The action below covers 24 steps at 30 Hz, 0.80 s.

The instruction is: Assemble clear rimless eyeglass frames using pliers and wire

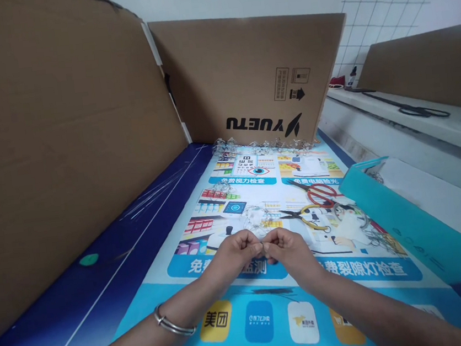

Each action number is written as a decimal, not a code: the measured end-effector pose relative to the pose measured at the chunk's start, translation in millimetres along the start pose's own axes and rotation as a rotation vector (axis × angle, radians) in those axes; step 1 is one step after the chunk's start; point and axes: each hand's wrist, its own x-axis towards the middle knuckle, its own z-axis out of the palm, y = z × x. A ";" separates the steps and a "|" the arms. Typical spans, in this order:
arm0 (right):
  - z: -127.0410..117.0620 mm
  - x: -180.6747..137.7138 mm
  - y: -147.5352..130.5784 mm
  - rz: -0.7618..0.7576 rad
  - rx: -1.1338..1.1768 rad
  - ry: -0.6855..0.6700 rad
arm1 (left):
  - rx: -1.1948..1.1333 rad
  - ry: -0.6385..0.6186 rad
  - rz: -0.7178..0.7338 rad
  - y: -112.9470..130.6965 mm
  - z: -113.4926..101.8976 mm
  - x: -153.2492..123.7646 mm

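Right between the 2 hands is a tiny piece (264,244). It is too small to tell what it is, but it looks thin and shiny. It is held up off the table, in the middle of the view and close to the person. Both hands are just as near to it, because both touch it. The left hand (239,251) comes at it from the left and the right hand (291,250) comes from the right. So the piece seems to lie across, from side to side, between the fingertips.

Both hands are closed up. On each one the thumb and pointer finger are pinched tight on the tiny piece, and the other fingers are curled in. The 2 hands meet at the fingertips. A silver bangle (173,325) goes round the left wrist.

Under the hands a bright poster (248,326) covers the table. Just past the hands a small clear heap (256,214) rests on it. A bit further, to the right, lie pliers (307,217) with yellow handles and scissors (320,191) with red handles. A teal tray (412,230) is at the right side. More clear bits (261,147) lie in a row far off, at the foot of a cardboard box (244,77). Thin wires (154,195) lie on the left, well apart from the hands.
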 end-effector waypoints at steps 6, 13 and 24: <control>3.0 -0.7 1.3 -0.038 -0.026 -0.022 | -0.021 0.064 0.010 0.7 4.5 -0.5; -1.1 3.9 -0.1 -0.012 -0.140 -0.070 | 0.040 0.070 -0.019 2.9 4.3 0.9; -31.3 -38.7 -42.6 -0.103 -1.014 -0.425 | 0.445 0.132 0.139 -2.1 -3.9 6.6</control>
